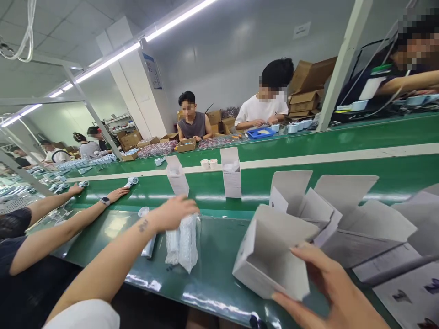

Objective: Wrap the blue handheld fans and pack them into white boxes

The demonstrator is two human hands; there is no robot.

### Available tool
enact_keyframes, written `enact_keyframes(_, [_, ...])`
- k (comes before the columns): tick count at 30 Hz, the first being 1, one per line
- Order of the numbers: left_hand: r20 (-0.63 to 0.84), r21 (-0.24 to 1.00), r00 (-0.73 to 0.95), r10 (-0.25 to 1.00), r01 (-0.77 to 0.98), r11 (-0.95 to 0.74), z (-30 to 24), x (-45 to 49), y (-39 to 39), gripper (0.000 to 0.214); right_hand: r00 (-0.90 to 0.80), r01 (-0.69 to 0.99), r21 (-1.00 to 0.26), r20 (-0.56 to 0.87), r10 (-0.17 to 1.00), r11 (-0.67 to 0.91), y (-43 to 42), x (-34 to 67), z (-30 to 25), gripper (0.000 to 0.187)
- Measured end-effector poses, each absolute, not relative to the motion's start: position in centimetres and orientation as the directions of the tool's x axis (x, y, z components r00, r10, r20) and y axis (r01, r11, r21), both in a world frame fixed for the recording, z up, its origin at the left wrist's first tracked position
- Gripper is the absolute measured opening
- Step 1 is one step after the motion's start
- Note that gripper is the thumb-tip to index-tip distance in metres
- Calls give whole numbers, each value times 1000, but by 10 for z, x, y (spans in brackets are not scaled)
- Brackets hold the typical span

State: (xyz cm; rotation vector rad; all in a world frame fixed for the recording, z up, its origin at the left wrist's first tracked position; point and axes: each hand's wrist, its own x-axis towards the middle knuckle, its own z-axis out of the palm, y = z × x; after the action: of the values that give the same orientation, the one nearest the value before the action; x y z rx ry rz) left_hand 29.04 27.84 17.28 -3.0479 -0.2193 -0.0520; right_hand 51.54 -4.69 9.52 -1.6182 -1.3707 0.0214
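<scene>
My right hand [329,283] grips an open white cardboard box [270,260] by the near edges, fingers on one side and thumb on the other. The box is tilted with its mouth toward me, and no contents show inside. At the left, my left hand [174,212] is over the upper ends of bubble-wrapped packages [187,244] lying on the green surface. Its fingers are smeared by motion, so whether they hold the wrap is unclear. Beside the packages, a pale blue and silver device [148,244] lies partly behind my left forearm.
Several open white boxes [370,224] crowd the right side. Two filled upright boxes [178,180] [232,178] stand on the green conveyor [343,160], with two small white cups [209,163] between them. A co-worker's hands [117,194] reach toward handheld devices [132,181] at left. People work across the line.
</scene>
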Motion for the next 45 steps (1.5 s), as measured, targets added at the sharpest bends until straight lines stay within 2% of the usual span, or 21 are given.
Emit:
enact_keyframes(2, [-217, -197, 976, -1, -45, -979, 151, 283, 239, 63, 311, 682, -721, 441, 842, 126, -25, 511, 111, 67])
enact_keyframes(4, [-316, -278, 947, -59, -152, -948, 134, 281, 214, 43, 226, 616, -774, 352, 908, 146, -9, 507, 126, 64])
enact_keyframes(6, [-339, -334, 936, -97, -216, -917, 131, 281, 205, 24, 155, 575, -802, 303, 940, 164, 0, 503, 137, 62])
enact_keyframes(12, [-281, -338, 953, -113, -208, -918, 158, 274, 209, 12, 98, 520, -841, 235, 967, 152, 1, 497, 147, 65])
enact_keyframes(14, [-282, -292, 948, -146, -229, -929, 158, 272, 205, 14, 106, 522, -840, 236, 966, 148, 1, 499, 148, 66])
enact_keyframes(19, [-457, -214, 877, -149, -271, -938, 143, 273, 199, 23, 160, 592, -800, 234, 959, 96, -3, 508, 154, 66])
enact_keyframes(26, [-565, -218, 810, -154, -327, -919, 144, 290, 193, 58, 102, 475, -875, 163, 981, 96, -16, 512, 166, 66])
enact_keyframes(28, [-528, -223, 836, -148, -304, -926, 156, 292, 188, 54, 113, 458, -885, 148, 983, 81, -17, 513, 166, 68])
enact_keyframes(30, [-401, -196, 911, -95, -186, -963, 176, 287, 184, 44, 115, 440, -895, 138, 984, 74, -16, 516, 164, 70])
enact_keyframes(32, [-146, -77, 989, 34, 23, -997, 203, 275, 180, 32, 107, 420, -903, 144, 984, 87, -13, 518, 161, 71])
enact_keyframes(33, [19, 24, 992, 126, 125, -992, 217, 267, 177, 27, 101, 415, -905, 153, 983, 98, -12, 519, 159, 71])
enact_keyframes(34, [187, 141, 958, 218, 193, -971, 232, 258, 173, 23, 94, 413, -904, 163, 982, 111, -10, 518, 159, 70])
enact_keyframes(36, [486, 353, 798, 357, 195, -915, 258, 241, 162, 17, 80, 413, -901, 180, 980, 132, -6, 515, 158, 70])
enact_keyframes(38, [694, 463, 592, 410, 69, -883, 277, 232, 148, 15, 68, 409, -902, 178, 982, 135, -2, 509, 159, 70])
enact_keyframes(39, [750, 481, 516, 415, 6, -876, 284, 231, 141, 14, 59, 401, -905, 177, 982, 139, 0, 506, 160, 71])
enact_keyframes(41, [779, 464, 496, 383, -46, -885, 294, 239, 129, 14, 28, 383, -910, 186, 982, 161, 4, 501, 160, 74])
enact_keyframes(42, [751, 433, 567, 339, -35, -901, 297, 246, 125, 15, 18, 378, -909, 196, 980, 175, 5, 499, 160, 74])
enact_keyframes(45, [485, 259, 863, 143, 15, -966, 311, 272, 119, 18, 45, 365, -914, 207, 977, 177, 10, 497, 157, 74])
